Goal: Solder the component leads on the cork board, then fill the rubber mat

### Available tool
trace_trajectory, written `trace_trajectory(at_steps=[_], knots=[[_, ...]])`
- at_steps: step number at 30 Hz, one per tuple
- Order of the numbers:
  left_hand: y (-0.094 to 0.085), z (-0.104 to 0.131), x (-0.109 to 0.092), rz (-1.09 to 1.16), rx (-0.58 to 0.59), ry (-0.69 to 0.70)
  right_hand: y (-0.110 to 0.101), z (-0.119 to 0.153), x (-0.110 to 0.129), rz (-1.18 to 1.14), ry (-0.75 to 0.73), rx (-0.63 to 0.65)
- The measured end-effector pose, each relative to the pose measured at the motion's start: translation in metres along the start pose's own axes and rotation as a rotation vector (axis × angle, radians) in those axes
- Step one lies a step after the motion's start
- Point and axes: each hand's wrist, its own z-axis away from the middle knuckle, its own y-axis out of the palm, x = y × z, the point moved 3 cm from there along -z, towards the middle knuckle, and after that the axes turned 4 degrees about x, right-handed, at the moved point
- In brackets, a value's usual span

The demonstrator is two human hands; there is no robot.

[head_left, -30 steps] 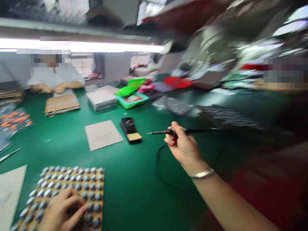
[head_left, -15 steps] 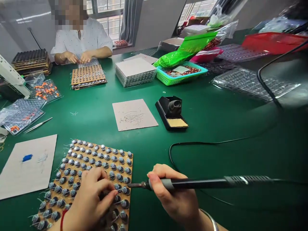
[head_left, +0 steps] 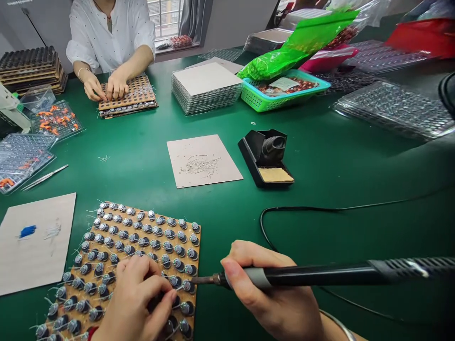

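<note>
A brown board [head_left: 197, 237] carries rows of small round grey-and-black parts with thin wire leads. My left hand [head_left: 140, 296] is over the board, its thumb and forefinger pinched near one of the right-hand parts; a thin wire shows by the fingertips. In my right hand [head_left: 268, 293] is a black soldering iron [head_left: 320, 274], held like a pen. Its tip touches or nearly touches a part at the board's right edge. Behind stands a black iron stand [head_left: 266, 156] with a yellow sponge [head_left: 275, 175].
Cardboard sheets [head_left: 204, 177] [head_left: 39, 255] hold wire bits and blue pieces. Tweezers [head_left: 45, 177] lie left. Across the table, a person's hands [head_left: 106, 89] work on another board. Stacked trays [head_left: 206, 92], a green basket [head_left: 284, 94] and the iron's cable [head_left: 302, 208] are further back.
The view has shifted slightly. The person opposite has moved their hands down onto their board. Both my hands keep nearly the same pose, the iron tip still by the board's right edge.
</note>
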Motion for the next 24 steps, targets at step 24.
trace_trajectory(at_steps=[24], knots=[[0.001, -0.002, -0.004, -0.023, 0.060, 0.073, 0.005, 0.003, -0.009, -0.031, 0.046, 0.023]])
